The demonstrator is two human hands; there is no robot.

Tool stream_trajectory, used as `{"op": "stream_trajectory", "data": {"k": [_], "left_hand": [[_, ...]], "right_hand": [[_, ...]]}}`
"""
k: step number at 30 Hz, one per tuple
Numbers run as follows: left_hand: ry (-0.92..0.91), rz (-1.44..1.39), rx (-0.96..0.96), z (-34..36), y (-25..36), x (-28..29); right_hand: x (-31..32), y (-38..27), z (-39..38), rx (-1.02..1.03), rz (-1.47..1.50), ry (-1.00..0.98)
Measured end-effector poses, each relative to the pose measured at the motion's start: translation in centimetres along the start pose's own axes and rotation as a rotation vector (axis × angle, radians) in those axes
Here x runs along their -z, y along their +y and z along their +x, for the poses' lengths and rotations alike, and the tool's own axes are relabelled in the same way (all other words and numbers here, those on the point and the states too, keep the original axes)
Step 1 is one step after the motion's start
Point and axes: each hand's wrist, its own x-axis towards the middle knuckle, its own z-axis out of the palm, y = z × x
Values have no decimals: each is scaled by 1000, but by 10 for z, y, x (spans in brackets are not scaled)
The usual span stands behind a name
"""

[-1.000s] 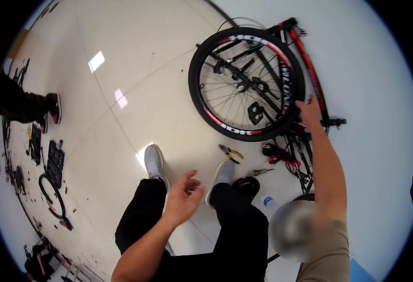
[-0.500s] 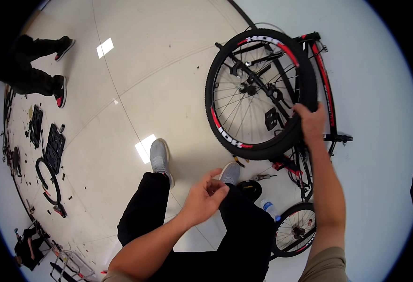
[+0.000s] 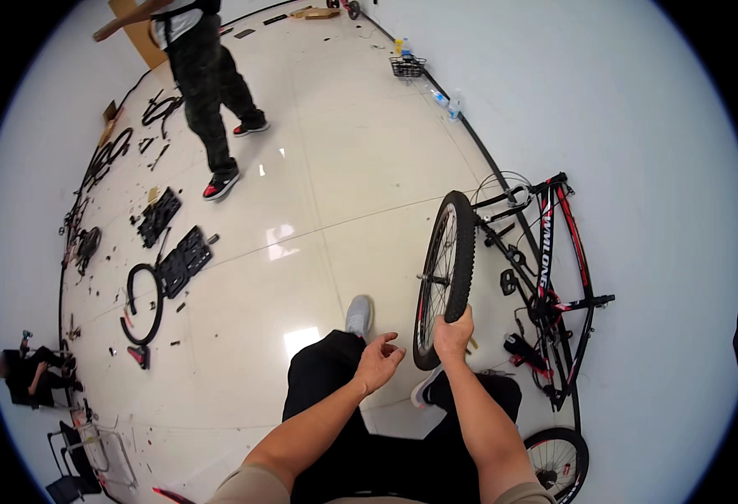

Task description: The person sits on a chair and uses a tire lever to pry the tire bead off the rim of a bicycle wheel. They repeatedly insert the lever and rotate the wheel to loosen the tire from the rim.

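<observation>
My right hand [image 3: 454,338] grips the tyre of a black bicycle wheel [image 3: 463,252] at its lower edge, the wheel now standing steeply on edge. My left hand [image 3: 379,361] is open with curled fingers, left of the wheel and not touching it. A black and red bicycle frame [image 3: 581,269] lies along the right side, with its black pedal [image 3: 508,281] and cables showing. A black and red object [image 3: 527,354] is beside the frame's lower part. A second wheel [image 3: 579,458] lies at bottom right, partly hidden by my right arm.
A standing person [image 3: 206,101] is at upper left; a seated person [image 3: 31,374] at lower left near folding chairs [image 3: 75,454]. Open tool cases [image 3: 186,262], a curved tube [image 3: 152,319] and scattered parts lie on the left. A wire basket [image 3: 407,67] and bottles [image 3: 454,106] line the far edge.
The wheel has been lifted off the frame and tilted toward upright in my right hand. My view has swung, showing more of the room. The other person's legs have moved forward.
</observation>
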Motion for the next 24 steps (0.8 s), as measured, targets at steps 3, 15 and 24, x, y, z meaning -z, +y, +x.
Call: {"op": "stream_trajectory", "data": {"k": [3, 15, 24], "left_hand": [[-7, -31, -3, -37, -9, 10], [107, 159, -320, -57, 39, -5], [332, 380, -107, -56, 15, -13]], "right_hand": [[-3, 2, -66, 35, 59, 33], [25, 12, -188, 12, -90, -492], [15, 42, -191, 92, -206, -706]]}}
